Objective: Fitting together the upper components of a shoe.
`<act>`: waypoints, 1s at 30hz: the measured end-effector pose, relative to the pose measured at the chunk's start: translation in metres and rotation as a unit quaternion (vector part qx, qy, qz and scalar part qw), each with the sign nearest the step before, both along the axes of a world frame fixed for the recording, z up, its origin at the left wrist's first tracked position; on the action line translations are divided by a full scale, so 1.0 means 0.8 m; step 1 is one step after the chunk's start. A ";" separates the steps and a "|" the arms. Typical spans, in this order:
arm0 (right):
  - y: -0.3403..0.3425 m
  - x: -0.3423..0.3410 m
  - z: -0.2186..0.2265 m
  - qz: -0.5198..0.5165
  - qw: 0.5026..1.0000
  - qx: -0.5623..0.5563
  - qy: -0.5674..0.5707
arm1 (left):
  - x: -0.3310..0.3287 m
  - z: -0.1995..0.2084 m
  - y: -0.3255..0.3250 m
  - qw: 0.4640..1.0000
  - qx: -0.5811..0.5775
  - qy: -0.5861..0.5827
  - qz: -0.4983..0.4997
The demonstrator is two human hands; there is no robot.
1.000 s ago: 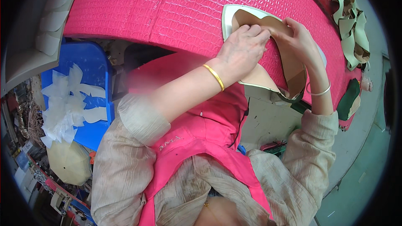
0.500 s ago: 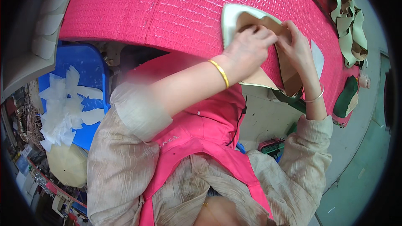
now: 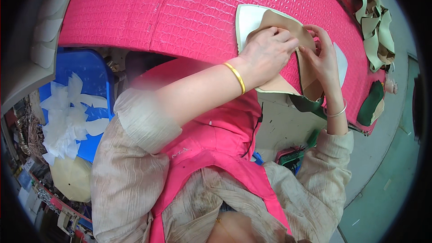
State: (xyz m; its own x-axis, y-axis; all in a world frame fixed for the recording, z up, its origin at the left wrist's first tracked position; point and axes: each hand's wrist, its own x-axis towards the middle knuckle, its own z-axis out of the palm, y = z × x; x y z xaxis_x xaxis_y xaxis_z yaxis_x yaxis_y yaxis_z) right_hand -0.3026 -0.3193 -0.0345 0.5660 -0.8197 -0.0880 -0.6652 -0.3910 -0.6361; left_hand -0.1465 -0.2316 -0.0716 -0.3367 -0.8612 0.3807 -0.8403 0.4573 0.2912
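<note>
Over the near edge of the pink table [image 3: 135, 15] lies a leather shoe upper [image 3: 248, 22], with a pale outer face, a tan lining and a dark green part hanging at its lower end. My left hand [image 3: 269, 54], a gold bangle on its wrist, is closed with bent fingers gripping the lining near the middle. Facing it, my right hand [image 3: 321, 56] pinches the upper's edge between thumb and fingers; a thin bangle circles that wrist. The fingertips of both hands come close together. What lies under the left hand's fingers is hidden.
A blue chair [image 3: 96, 103] at the left holds a pile of thin white cut pieces [image 3: 65, 117]. At the table's right edge lie green pieces [image 3: 371, 101], and a bundle of cream strips [image 3: 375, 29] is farther back. A white sheet piece [image 3: 341, 63] shows behind my right hand.
My right hand's fingers have curled more and shifted slightly down on the upper's edge. My left hand stays on the lining, which shows more folded up above it.
</note>
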 end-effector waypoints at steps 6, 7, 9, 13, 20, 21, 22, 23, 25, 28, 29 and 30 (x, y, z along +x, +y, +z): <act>-0.002 -0.020 0.004 0.008 0.987 -0.153 0.054 | -0.004 -0.021 -0.007 0.999 0.015 0.036 -0.010; 0.007 -0.024 0.018 -0.028 0.993 -0.064 0.093 | -0.004 -0.016 -0.006 0.999 0.014 0.037 -0.009; 0.021 -0.030 0.032 -0.065 0.989 0.024 0.131 | -0.004 -0.010 -0.004 1.000 0.018 0.008 -0.004; 0.043 -0.051 0.018 -0.094 0.940 0.307 -0.113 | 0.016 -0.020 -0.009 0.992 0.042 0.100 -0.063; 0.089 -0.044 0.005 0.025 0.998 0.051 0.031 | 0.031 -0.020 -0.021 0.985 0.071 0.103 -0.116; 0.090 -0.036 0.013 0.028 0.990 0.077 0.115 | 0.032 -0.018 -0.022 0.987 0.049 0.084 -0.128; 0.089 -0.033 0.011 0.041 0.994 0.029 0.098 | 0.033 -0.017 -0.021 0.989 0.045 0.059 -0.127; 0.092 -0.031 0.014 0.039 0.994 0.031 0.097 | 0.032 -0.015 -0.019 0.989 0.047 0.059 -0.129; 0.098 -0.027 0.025 0.048 0.972 0.011 0.229 | 0.034 -0.009 -0.012 0.989 0.065 0.052 -0.121; 0.122 -0.046 0.032 0.117 0.975 0.030 0.188 | 0.036 -0.008 -0.017 0.988 0.054 0.053 -0.138; 0.127 -0.051 0.026 0.092 0.976 0.072 0.184 | 0.035 -0.007 -0.019 0.988 0.052 0.050 -0.138; 0.131 -0.052 0.017 0.096 0.985 0.027 0.139 | 0.037 -0.008 -0.018 0.989 0.042 0.042 -0.135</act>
State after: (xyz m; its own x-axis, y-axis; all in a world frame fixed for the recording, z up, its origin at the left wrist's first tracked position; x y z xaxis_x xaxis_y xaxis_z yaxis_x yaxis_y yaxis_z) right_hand -0.3443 -0.2144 -0.0210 0.6575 -0.6901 -0.3023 -0.7343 -0.4970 -0.4624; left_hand -0.1166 -0.2456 -0.0779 -0.5284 -0.7745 0.3479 -0.6620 0.6324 0.4023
